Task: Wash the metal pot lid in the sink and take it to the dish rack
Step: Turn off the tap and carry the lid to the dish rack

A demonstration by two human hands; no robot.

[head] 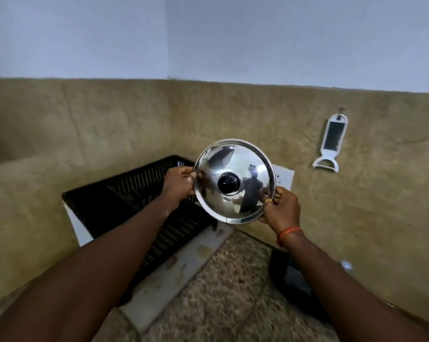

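A shiny round metal pot lid (243,166) with a black knob in its middle is held up in the air, its domed top facing me. My left hand (177,182) pinches its left rim. My right hand (281,208) grips its lower right rim. The lid hangs above the right end of a black slatted plastic dish rack (134,191), which stands in the corner against the wall. The sink is not in view.
A white tray (164,280) lies under the rack on a speckled stone counter (233,297). A white peeler (330,144) hangs on the tan wall at right. A white wall socket (285,177) is behind the lid. Something dark (290,275) lies at the counter's right.
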